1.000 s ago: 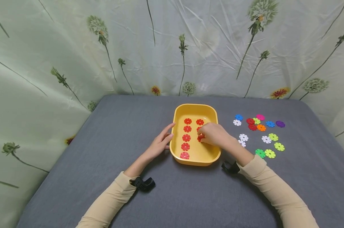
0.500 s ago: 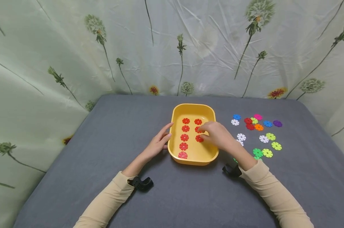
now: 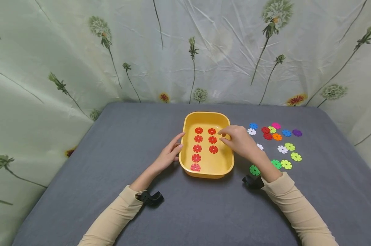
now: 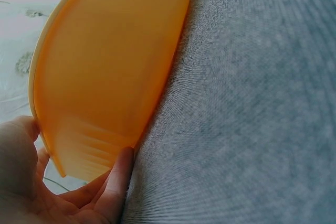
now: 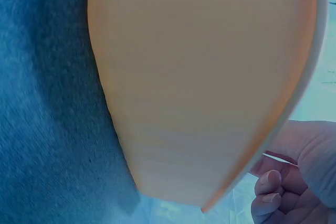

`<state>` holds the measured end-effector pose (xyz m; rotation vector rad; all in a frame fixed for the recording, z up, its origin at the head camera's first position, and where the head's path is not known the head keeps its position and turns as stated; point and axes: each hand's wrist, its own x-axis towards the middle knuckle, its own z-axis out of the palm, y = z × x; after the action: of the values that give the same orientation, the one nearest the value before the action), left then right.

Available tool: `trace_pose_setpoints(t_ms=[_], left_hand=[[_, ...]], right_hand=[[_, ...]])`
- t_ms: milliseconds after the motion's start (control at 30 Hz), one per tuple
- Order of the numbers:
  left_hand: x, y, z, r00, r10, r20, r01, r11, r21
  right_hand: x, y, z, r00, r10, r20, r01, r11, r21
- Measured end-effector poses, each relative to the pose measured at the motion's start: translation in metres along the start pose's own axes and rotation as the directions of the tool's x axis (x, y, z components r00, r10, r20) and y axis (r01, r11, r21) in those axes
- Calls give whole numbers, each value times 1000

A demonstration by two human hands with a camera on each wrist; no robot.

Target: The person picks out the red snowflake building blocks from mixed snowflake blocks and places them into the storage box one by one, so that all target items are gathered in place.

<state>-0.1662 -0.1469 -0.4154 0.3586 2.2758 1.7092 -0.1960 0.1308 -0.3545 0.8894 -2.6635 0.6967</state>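
A yellow plastic tub (image 3: pixel 207 174) stands on the table, with two columns of red notched flower discs lying flat on its floor. The left column has several, one of them this disc (image 3: pixel 197 148); the right column has three, among them this disc (image 3: pixel 213 149). My left hand (image 3: pixel 167 156) rests against the tub's left side, its fingers extended and fingertips at the rim and wall. Over the tub's right rim hovers my right hand (image 3: pixel 240 140), thumb and index finger apart with nothing between them. In the right wrist view the tub's wall hides part of this hand (image 5: pixel 294 177).
Loose flower discs lie on the grey cloth right of the tub: blue (image 3: pixel 286 133), purple (image 3: pixel 297 132), orange (image 3: pixel 277 137), green (image 3: pixel 254 170), yellow-green (image 3: pixel 296 156), white, red and pink. A flower-patterned curtain (image 3: pixel 160 68) hangs behind the table.
My right hand has let go of the lowest red disc in the right column and drawn back up and right to the rim. My left hand has stayed on the tub; the view shifts slightly.
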Motion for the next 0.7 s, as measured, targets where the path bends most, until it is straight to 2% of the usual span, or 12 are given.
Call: trace_pose_setpoints(t_ms=[167, 433, 700], left_hand=[[0, 1, 0, 1000, 3, -1, -3, 1000, -11], [0, 0, 1, 1000, -18, -24, 19, 999, 27], [0, 1, 1, 1000, -13, -14, 13, 1000, 17]], right_hand=[[0, 5, -6, 999, 20, -39, -19, 1000, 22], [-2, 13, -16, 990, 46, -136, -43, 999, 23], [-4, 22, -24, 979, 65, -196, -63, 998, 16]])
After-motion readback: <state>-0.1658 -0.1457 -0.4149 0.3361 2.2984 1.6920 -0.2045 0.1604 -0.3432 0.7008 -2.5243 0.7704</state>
